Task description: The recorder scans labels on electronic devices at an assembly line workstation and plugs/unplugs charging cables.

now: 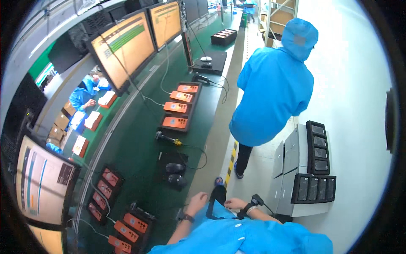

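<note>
My left hand [198, 202] hangs beside the bench edge, wearing a dark wristband, its fingers loosely bent and holding nothing I can see. My right hand [234, 204] is in front of my blue smock, its fingers slightly curled around no visible thing. A dark band and a black clip-like device [256, 200] with a cord sit at my right wrist. Across the smock, between the hands, runs a black strap [224, 217]. Nearest my left hand on the green bench [144, 169] are two dark computer mice [175, 168] on a black pad and a handheld scanner [167, 138].
A black tray [195, 99] holds several orange handheld devices; more lie at the near left. Monitors [122, 48] line the left. A person in blue [275, 93] stands ahead in the aisle. Grey cabinets [292, 156] with black foam trays [314, 188] stand at right.
</note>
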The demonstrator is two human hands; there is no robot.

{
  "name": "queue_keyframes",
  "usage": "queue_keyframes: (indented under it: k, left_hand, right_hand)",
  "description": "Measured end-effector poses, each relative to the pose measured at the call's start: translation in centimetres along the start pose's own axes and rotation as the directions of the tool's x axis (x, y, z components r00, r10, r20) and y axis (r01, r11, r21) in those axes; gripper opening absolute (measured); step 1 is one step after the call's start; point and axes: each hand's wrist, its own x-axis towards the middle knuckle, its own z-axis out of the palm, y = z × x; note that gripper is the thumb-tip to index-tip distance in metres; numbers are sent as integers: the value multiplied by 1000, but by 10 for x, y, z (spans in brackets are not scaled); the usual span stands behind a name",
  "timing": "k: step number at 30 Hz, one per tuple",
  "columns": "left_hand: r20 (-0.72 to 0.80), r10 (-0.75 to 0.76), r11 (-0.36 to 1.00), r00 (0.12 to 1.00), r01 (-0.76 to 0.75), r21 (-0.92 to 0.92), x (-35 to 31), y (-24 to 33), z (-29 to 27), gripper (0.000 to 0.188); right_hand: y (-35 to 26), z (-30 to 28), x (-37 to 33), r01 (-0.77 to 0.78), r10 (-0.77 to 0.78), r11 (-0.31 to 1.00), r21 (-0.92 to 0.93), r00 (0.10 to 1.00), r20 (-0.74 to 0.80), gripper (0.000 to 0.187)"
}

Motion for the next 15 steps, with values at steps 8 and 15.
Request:
queue_keyframes:
  k: [8, 15]
  left_hand:
    - [-75, -101, 983, 992, 88, -159, 203, 60, -8, 33]
    - [-259, -162, 960, 952, 92, -264, 277, 90, -37, 27]
  right_hand:
    - [-64, -217, 97, -12, -30, 970, -243, 985, -167, 43]
    - [-139, -384, 218, 20, -40, 994, -105, 980, -196, 35]
